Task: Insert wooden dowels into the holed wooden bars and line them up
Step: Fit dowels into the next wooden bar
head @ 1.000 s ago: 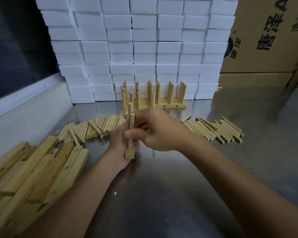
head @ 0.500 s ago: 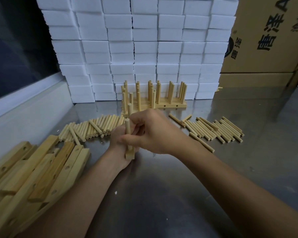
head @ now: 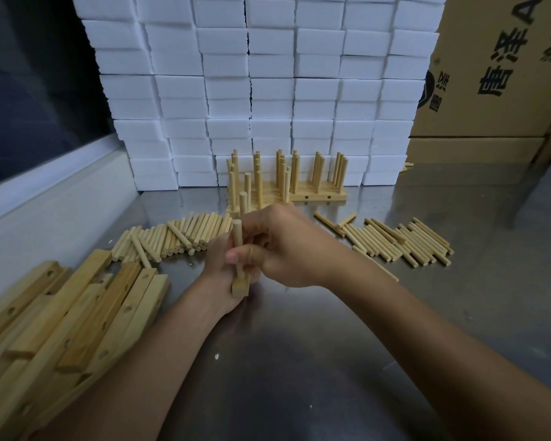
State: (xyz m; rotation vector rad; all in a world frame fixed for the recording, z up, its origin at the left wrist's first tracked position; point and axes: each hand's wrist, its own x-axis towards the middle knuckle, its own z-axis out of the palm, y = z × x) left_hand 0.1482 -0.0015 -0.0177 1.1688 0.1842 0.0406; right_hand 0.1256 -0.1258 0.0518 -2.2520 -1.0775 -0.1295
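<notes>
Insertion is underway: right hand (head: 287, 246) pinches a round pale wooden dowel (head: 237, 241) upright in the holed wooden bar (head: 240, 286) gripped by left hand (head: 218, 272) on the steel bench (head: 331, 361); next, press it home.

The dowel (head: 237, 241) is being pushed lower into the bar (head: 240, 287) than a second ago; less of it is being shown above the right hand (head: 287, 246), and the thumb is being moved down its shaft.
</notes>
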